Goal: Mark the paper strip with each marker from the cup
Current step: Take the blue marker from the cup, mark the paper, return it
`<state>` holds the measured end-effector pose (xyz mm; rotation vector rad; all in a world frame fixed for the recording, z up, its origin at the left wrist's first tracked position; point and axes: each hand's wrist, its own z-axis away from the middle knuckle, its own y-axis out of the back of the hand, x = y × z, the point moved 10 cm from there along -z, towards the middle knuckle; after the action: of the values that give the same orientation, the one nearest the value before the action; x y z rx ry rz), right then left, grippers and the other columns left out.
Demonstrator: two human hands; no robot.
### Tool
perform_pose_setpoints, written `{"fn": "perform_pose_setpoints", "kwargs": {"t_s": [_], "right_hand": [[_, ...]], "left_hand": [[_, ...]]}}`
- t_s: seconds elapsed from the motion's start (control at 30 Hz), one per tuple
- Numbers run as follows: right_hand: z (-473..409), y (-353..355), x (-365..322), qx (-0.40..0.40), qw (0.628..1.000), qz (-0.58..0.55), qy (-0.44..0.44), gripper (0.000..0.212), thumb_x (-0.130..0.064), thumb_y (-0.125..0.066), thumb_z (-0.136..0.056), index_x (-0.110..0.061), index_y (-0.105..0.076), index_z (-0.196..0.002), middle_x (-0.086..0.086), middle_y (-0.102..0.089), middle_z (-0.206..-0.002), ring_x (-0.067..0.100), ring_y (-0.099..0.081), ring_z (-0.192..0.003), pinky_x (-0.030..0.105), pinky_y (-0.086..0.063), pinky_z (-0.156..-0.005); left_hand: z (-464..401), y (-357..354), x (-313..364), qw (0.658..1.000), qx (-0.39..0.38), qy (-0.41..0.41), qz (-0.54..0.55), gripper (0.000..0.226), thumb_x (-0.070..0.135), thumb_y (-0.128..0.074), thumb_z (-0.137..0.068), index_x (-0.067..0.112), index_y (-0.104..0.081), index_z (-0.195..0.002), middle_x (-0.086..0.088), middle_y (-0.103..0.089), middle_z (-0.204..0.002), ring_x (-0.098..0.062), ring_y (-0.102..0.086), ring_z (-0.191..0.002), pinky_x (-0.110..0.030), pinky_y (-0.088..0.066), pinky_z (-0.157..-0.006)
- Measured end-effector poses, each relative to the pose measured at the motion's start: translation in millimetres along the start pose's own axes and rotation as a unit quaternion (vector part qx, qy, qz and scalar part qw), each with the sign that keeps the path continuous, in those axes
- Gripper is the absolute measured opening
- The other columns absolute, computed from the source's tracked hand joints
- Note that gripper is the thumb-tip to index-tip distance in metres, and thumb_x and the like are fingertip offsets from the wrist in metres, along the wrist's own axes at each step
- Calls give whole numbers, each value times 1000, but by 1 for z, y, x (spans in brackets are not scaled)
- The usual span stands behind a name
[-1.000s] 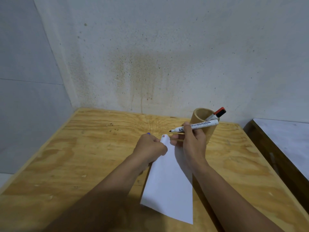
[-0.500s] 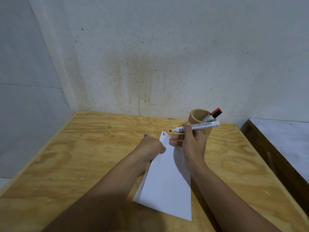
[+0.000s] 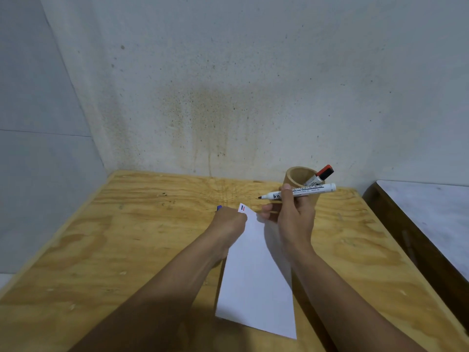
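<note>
A white paper strip [image 3: 256,273] lies on the plywood table [image 3: 127,237], running away from me, with short blue and red marks near its far end. My left hand [image 3: 229,221] is closed on the strip's far left edge, and a small blue object, likely a marker cap, pokes out beyond its knuckles. My right hand [image 3: 291,219] holds an uncapped white marker [image 3: 299,192] level above the strip's far end, dark tip pointing left. Behind it stands a tan cup [image 3: 295,175] with a red-capped marker [image 3: 321,175] leaning out of it.
A stained grey wall rises right behind the table. A dark-framed surface with a pale top [image 3: 431,219] sits to the right, apart from the table's right edge.
The view has shifted a little. Both hands and the marker keep nearly the same pose over the strip's far end.
</note>
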<state>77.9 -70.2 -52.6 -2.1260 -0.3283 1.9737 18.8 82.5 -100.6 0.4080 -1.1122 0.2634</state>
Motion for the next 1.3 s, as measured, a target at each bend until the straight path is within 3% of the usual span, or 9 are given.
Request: {"fn": "perform_pose_setpoints", "kwargs": {"t_s": [0.2,0.43,0.53,0.6,0.73,0.83,1.0,1.13,1.3], "right_hand": [[0,-1,14,-17,1000,15,-22,28,-24,-51,-102,-4,-60,-86,9,-65,-67,17,-61,-52,34,-58,-51],[1,-5,37,-40,995,73,-47,29,-25,-51,-102,3,-59,-98,19,-69,-84,25,-65,-68,39,-63,-65],[-3,-9,35,-56,994,84,-36,24,-23,-50,-102,-2,-58,-92,15,-67,-80,22,-65,-66,42,-63,-67],[-7,-12,35,-68,992,97,-31,23,-22,-50,-102,-4,-58,-89,16,-67,-80,21,-65,-65,40,-63,-65],[-7,-15,28,-91,988,127,6,21,-21,-53,-101,-7,-59,-86,17,-69,-79,27,-68,-66,43,-63,-65],[-1,-19,21,-118,981,148,43,22,-20,-57,-99,-2,-61,-87,20,-72,-79,34,-73,-68,44,-63,-63],[-9,-18,29,-117,984,137,2,18,-9,-66,-91,7,-62,-94,27,-71,-85,36,-75,-77,45,-64,-67],[-13,-19,42,-124,975,185,-6,14,-10,-74,-79,-4,-64,-87,17,-74,-79,32,-75,-80,55,-60,-79],[-18,-18,40,-114,979,171,-11,17,2,-71,-82,9,-60,-93,25,-70,-79,38,-73,-76,52,-62,-74]], "left_hand": [[8,22,16,966,150,-141,-155,14,21,-68,-73,16,-56,-78,1,-62,-79,-23,-58,-73,-34,-48,-65],[26,13,30,875,189,-266,-357,21,30,-72,-78,14,-60,-83,-1,-54,-88,-24,-54,-80,-32,-41,-63],[27,9,28,854,155,-303,-394,22,18,-63,-84,9,-60,-64,0,-45,-76,-18,-47,-72,-27,-31,-60],[26,6,24,849,101,-311,-416,30,14,-61,-82,7,-52,-55,0,-45,-75,-18,-47,-76,-28,-33,-59],[26,6,22,837,28,-318,-444,30,39,-70,-75,10,-68,-79,-1,-50,-88,-19,-45,-94,-32,-39,-67],[31,10,24,841,53,-321,-431,53,52,-74,-67,14,-70,-103,1,-52,-91,-16,-46,-95,-30,-38,-68],[41,9,20,817,113,-344,-448,64,72,-59,-64,17,-72,-93,6,-46,-84,-15,-44,-93,-28,-34,-69],[46,0,18,814,98,-351,-453,55,62,-52,-80,13,-67,-99,6,-41,-86,-15,-46,-97,-25,-33,-73],[34,7,12,851,-2,-322,-414,60,52,-67,-74,17,-60,-122,4,-51,-96,-14,-45,-98,-34,-44,-81]]}}
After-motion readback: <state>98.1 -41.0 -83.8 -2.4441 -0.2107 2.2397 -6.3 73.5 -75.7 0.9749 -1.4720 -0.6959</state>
